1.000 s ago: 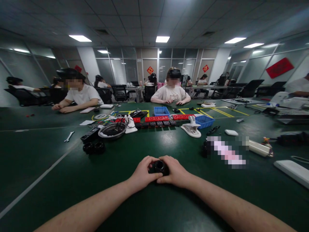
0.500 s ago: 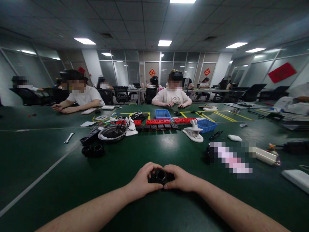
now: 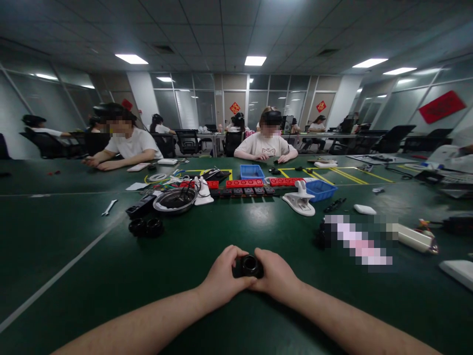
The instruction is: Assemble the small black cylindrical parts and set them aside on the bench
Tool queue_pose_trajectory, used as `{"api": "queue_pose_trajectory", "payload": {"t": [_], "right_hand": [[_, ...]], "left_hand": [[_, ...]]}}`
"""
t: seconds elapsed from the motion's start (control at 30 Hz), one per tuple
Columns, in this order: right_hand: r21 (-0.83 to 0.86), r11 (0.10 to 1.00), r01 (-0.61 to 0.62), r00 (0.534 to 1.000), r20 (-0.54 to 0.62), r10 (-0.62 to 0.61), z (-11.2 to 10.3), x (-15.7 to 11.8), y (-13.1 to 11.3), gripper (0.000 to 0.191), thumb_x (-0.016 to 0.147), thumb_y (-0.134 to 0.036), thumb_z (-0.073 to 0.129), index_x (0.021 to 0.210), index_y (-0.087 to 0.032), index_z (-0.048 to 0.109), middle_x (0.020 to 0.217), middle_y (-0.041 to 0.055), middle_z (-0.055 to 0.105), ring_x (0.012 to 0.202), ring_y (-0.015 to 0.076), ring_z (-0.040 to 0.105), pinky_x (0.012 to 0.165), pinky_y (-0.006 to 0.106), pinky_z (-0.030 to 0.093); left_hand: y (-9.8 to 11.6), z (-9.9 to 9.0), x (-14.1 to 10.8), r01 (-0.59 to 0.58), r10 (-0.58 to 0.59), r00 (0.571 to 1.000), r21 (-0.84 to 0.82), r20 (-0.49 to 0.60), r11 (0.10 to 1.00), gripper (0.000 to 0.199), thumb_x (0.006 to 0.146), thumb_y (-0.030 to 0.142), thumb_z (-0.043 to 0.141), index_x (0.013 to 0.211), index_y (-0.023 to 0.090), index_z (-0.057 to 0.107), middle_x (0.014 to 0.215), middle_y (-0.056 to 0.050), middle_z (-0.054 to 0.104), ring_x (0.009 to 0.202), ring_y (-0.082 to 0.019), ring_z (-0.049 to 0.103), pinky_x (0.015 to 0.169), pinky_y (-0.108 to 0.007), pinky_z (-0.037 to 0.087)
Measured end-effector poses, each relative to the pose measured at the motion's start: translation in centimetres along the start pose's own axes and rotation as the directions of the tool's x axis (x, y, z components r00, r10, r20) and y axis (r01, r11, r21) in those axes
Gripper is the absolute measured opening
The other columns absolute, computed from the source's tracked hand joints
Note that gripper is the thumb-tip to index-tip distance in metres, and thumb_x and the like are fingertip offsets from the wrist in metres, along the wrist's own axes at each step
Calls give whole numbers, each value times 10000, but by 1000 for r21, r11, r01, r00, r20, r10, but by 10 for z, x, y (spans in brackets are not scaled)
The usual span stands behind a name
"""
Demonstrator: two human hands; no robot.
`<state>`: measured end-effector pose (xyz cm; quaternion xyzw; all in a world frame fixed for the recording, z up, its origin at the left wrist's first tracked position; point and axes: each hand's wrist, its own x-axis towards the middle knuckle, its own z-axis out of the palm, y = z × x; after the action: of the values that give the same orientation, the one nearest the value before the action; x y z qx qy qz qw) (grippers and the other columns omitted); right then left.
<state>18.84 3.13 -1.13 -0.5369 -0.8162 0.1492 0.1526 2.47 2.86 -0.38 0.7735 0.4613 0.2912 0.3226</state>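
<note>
Near the front of the green table, a black round part point(image 3: 250, 265) with a ring-shaped opening on top is held between both hands. My left hand point(image 3: 226, 276) grips its left side, thumb along the near edge and fingers bent at the far edge. From the right, my right hand point(image 3: 275, 273) is wrapped round the same part, and its palm hides some of it. The two thumbs meet at the near side. Two similar black round pieces point(image 3: 146, 227) lie together to the left, beyond my left forearm.
A metal bowl point(image 3: 175, 201) with cables, red strips point(image 3: 244, 183), a white clip stand point(image 3: 300, 199) and blue trays point(image 3: 252, 172) stand across the middle. A wrench point(image 3: 109, 207) lies left. A white case point(image 3: 364, 209) and a cream cylinder point(image 3: 416, 238) lie right. People sit opposite.
My right hand has shifted its hold and closed further round the black part. The camera view has moved slightly, so the table items appear a little displaced.
</note>
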Motion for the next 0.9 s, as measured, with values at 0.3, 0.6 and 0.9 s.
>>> {"api": "queue_pose_trajectory", "payload": {"t": [0.3,0.6,0.9], "right_hand": [[205,954,219,971,46,-233,-12,-2,3,584,535,-445,687,1023,-187,494,954,43,539,863,214,469,746,324,350],[406,890,209,914,243,-326,-26,4,17,289,626,-247,666,886,-149,589,806,-4,520,789,160,480,697,250,370],[382,898,218,909,255,-329,-28,5,16,357,617,-248,675,950,-162,579,854,3,531,811,167,472,717,257,362]], "left_hand": [[-5,-5,0,-121,122,991,-18,52,992,358,617,279,663,934,199,518,874,-6,489,757,-159,464,646,-251,384],[-1,-9,-3,-268,265,958,9,113,963,375,651,288,643,1001,225,523,907,-23,506,871,-188,473,763,-293,386],[-1,-11,-1,-232,233,964,-20,132,972,396,658,338,641,1022,229,530,949,-32,516,894,-193,471,779,-301,385]]}}
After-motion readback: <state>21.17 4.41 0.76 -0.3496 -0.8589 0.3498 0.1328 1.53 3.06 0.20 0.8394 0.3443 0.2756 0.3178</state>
